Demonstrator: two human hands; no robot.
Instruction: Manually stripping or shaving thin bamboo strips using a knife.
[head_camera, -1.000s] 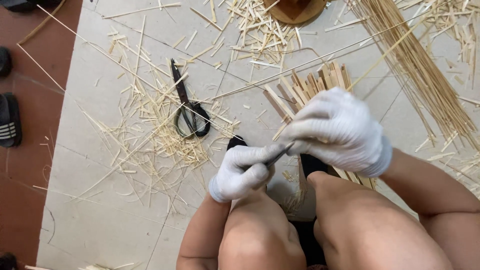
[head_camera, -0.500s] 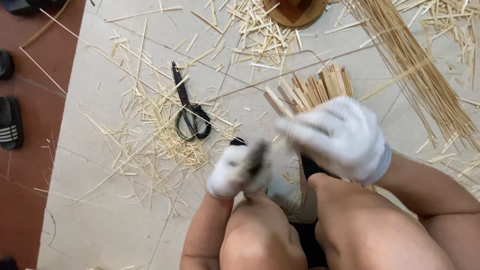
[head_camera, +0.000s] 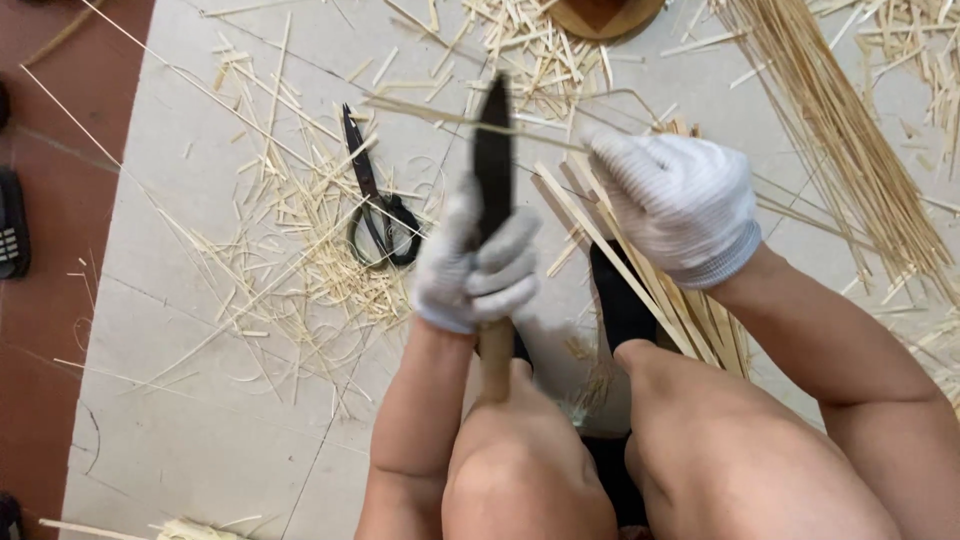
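- Pale grey floor mat (head_camera: 170, 400) over red-brown floor (head_camera: 40, 330).
- On mat: black scissors (head_camera: 375, 205) amid scattered bamboo shavings (head_camera: 300, 260); bundle of long thin splints (head_camera: 850, 140) upper right; flat bamboo slats (head_camera: 690, 310).

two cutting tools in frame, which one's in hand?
The dark-bladed knife, upright in the left hand. The black scissors lie untouched on the mat among shavings.
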